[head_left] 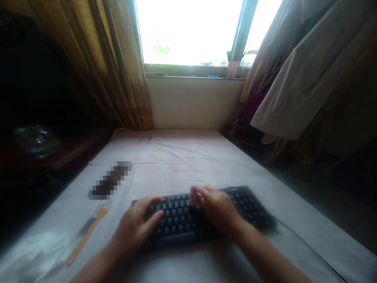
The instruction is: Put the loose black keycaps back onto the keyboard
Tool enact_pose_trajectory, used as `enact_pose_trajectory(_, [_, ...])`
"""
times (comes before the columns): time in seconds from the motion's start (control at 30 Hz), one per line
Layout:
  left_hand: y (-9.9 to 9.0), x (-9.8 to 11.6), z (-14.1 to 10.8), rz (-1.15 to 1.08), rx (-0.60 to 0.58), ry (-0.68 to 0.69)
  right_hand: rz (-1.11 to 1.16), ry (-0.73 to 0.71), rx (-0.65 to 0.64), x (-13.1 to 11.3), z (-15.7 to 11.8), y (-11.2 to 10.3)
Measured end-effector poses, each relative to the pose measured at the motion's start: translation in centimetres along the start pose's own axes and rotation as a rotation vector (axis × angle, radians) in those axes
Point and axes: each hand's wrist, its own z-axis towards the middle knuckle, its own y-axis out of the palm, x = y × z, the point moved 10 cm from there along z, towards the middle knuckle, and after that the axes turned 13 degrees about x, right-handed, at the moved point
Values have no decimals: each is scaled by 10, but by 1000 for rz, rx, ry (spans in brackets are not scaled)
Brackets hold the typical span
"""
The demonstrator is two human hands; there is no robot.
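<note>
A black computer keyboard (179, 218) lies on the pale sheet, its long side roughly facing me. My left hand (134, 222) grips its left end, thumb and forefinger over the leftmost keys; the other fingers are mostly hidden. Over the keys right of the middle, my right hand (219, 206) is closed, fingertips pinched around a small pale pink piece (194, 195) of what looks like cloth or tissue. Blur hides its exact kind. From the keyboard's right end a black cable (306, 241) runs toward the lower right.
A brush-like tool with an orange handle (88, 236) lies at the left, near clear plastic (32, 251). Beyond it sits a pixelated brown object (110, 181). A window (191, 35), a yellow curtain (118, 59) and hanging clothes (294, 86) are behind the sheet-covered surface (182, 153).
</note>
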Motion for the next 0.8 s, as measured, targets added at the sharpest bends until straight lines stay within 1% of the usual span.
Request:
enact_pose_trajectory(0.03, [-7, 0, 0, 141, 28, 118, -44, 33, 14, 13, 2, -6])
enact_pose_trajectory(0.1, [-13, -4, -7, 369, 36, 330, -125, 58, -7, 32, 1, -15])
enact_pose_trajectory(0.13, [-12, -10, -12, 465, 21, 407, -151, 44, -41, 37, -1, -16])
enact_pose_trajectory(0.2, [-14, -26, -21, 602, 5, 493, -151, -3, -114, 39, -9, -16])
enact_pose_trajectory(0.27, [-16, -46, -27, 687, -16, 499, -108, -19, -157, 39, -16, -15])
enact_pose_trajectory(0.37, [-20, -64, -34, 728, -13, 492, -106, 42, -200, 43, -18, -10])
enact_pose_trajectory(0.5, [-20, -83, -37, 744, -47, 446, -173, 99, -301, 48, -10, 1])
enact_pose_trajectory(0.57, [-26, -93, -35, 752, -23, 396, -151, 123, -299, 55, -5, 0])
enact_pose_trajectory(0.6, [-33, -99, -34, 760, 7, 360, -131, 161, -264, 63, -2, -5])
enact_pose_trajectory(0.63, [-41, -106, -33, 771, 43, 320, -106, 232, -202, 77, -1, -13])
enact_pose_trajectory(0.67, [-49, -115, -32, 785, 73, 277, -89, 328, -122, 96, -1, -24])
enact_pose_trajectory(0.7, [-56, -122, -32, 792, 94, 249, -77, 464, -26, 119, -6, -37])
enact_pose_trajectory(0.73, [-59, -130, -33, 796, 86, 228, -59, 627, 62, 145, -16, -48])
enact_pose_trajectory(0.8, [-60, -144, -36, 779, 43, 193, -64, 755, 105, 176, -30, -58])
